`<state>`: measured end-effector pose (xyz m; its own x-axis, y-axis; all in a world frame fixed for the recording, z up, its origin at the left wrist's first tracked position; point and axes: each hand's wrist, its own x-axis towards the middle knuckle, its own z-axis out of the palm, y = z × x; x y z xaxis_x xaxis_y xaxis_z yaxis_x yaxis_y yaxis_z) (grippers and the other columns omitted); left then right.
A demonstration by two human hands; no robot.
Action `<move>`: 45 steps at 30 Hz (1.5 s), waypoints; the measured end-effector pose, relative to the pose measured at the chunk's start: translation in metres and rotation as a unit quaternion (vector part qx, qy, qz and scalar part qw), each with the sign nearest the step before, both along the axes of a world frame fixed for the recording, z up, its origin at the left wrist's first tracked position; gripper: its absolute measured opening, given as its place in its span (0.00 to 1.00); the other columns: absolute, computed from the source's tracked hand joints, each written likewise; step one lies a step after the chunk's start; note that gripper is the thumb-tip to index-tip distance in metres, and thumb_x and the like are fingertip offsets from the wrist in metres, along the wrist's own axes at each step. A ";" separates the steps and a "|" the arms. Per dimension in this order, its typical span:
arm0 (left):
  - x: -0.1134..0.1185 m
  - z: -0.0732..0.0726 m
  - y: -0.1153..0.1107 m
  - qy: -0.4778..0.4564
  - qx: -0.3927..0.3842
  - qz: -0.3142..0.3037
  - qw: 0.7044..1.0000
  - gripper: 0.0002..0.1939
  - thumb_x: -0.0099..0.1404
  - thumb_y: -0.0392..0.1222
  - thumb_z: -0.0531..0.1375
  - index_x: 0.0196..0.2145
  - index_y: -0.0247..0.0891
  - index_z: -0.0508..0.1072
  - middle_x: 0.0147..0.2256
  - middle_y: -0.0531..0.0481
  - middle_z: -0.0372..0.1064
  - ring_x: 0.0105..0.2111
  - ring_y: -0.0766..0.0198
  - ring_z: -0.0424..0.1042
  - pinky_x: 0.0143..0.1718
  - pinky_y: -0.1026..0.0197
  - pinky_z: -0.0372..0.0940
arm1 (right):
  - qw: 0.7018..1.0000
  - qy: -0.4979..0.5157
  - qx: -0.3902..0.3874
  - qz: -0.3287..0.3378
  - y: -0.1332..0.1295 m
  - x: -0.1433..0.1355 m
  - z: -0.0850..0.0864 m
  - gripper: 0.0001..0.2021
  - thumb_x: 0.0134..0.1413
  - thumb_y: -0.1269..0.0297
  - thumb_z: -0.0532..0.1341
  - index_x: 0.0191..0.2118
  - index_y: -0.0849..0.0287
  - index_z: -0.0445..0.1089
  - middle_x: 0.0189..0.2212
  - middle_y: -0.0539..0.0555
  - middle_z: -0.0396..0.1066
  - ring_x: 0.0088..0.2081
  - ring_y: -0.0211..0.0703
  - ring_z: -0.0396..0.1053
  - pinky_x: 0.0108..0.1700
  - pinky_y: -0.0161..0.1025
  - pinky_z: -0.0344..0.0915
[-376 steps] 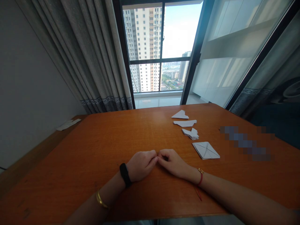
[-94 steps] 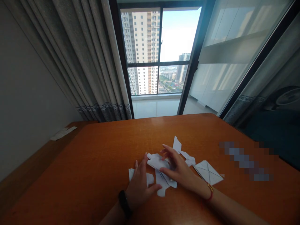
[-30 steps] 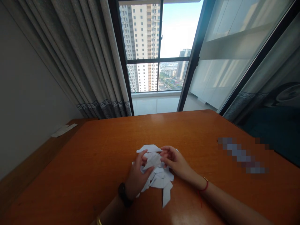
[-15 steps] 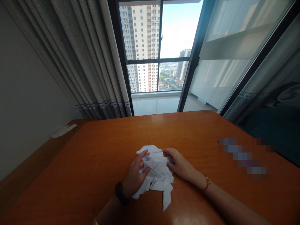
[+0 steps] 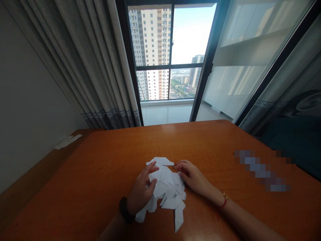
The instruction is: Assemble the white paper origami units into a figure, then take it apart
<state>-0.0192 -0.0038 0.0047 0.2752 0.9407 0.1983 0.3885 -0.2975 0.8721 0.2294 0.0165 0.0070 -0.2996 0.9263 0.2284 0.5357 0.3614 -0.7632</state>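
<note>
On orange-brown wooden table (image 5: 97, 167), heaped white folded-paper pieces (image 5: 163, 184) between left hand (image 5: 140, 191), fingers parted, empty, and right hand (image 5: 194, 178), half-curled, hold unclear.

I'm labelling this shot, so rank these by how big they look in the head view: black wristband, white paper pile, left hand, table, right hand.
1. Table
2. White paper pile
3. Left hand and right hand: too alike to rank
4. Black wristband
</note>
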 end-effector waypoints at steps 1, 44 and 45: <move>0.000 0.002 0.000 -0.010 -0.009 -0.007 1.000 0.28 0.65 0.39 0.52 0.62 0.44 0.51 0.53 0.43 0.64 0.29 0.69 0.68 0.32 0.62 0.66 | 1.000 -0.020 0.011 -0.010 -0.001 0.000 0.002 0.12 0.53 0.74 0.53 0.41 0.57 0.70 0.45 0.56 0.67 0.47 0.45 0.65 0.51 0.44 0.62; -0.013 -0.021 0.016 0.354 0.044 -0.094 0.929 0.72 0.37 0.72 0.63 0.66 0.38 0.27 0.66 0.32 0.21 0.64 0.36 0.23 0.58 0.31 0.28 | 0.980 -0.173 0.001 0.102 -0.001 -0.028 -0.005 0.47 0.40 0.41 0.65 0.64 0.59 0.52 0.61 0.64 0.54 0.61 0.59 0.49 0.61 0.57 0.43; -0.013 -0.021 0.016 0.350 0.047 -0.100 0.930 0.73 0.36 0.72 0.63 0.65 0.39 0.25 0.66 0.31 0.21 0.64 0.36 0.23 0.58 0.30 0.27 | 0.985 -0.152 0.005 0.087 0.004 -0.025 -0.003 0.45 0.41 0.42 0.65 0.63 0.59 0.53 0.60 0.64 0.54 0.61 0.58 0.50 0.61 0.56 0.46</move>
<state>-0.0323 0.0124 -0.0159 0.5347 0.8449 -0.0164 0.7802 -0.4862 0.3935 0.2047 0.0201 0.0035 -0.5093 0.8533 0.1122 0.6681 0.4741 -0.5735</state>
